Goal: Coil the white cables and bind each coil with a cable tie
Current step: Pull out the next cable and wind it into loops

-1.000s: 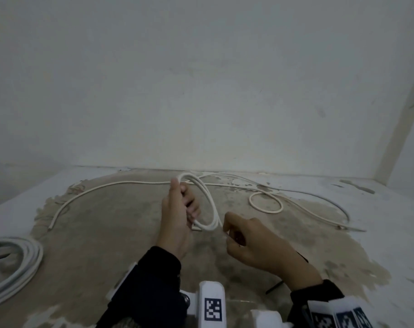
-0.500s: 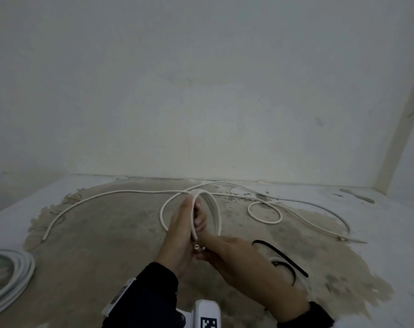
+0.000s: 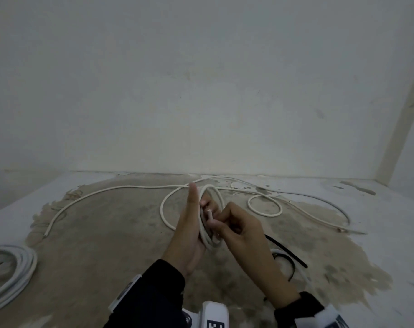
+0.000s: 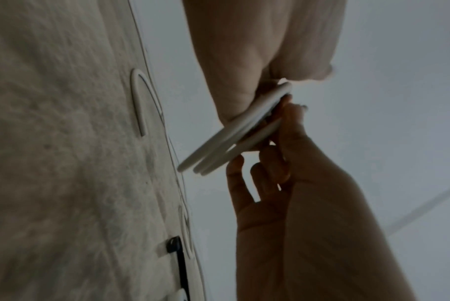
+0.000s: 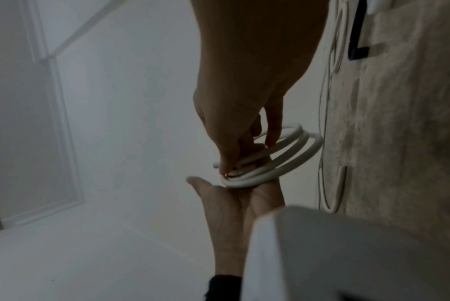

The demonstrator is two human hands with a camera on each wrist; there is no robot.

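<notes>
Our left hand [image 3: 187, 237] grips the coil [image 3: 209, 239], thumb straight up, our right hand [image 3: 241, 233] pinches its turns, and the loose cable [image 3: 162, 210] trails beyond the coil, off to its left.

1. No words, brands or numbers can be read.
2. A black-and-white square code marker [image 3: 215, 325] sits on the white wrist mount [image 3: 215, 310] below the left hand [image 3: 189, 235].
3. A second marker [image 3: 341, 323], partly cut off, sits behind the right hand [image 3: 239, 230].

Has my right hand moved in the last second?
Yes. The right hand has shifted left, uncovering the black cable tie on the floor, and now pinches the white coil held in the left hand.
</notes>
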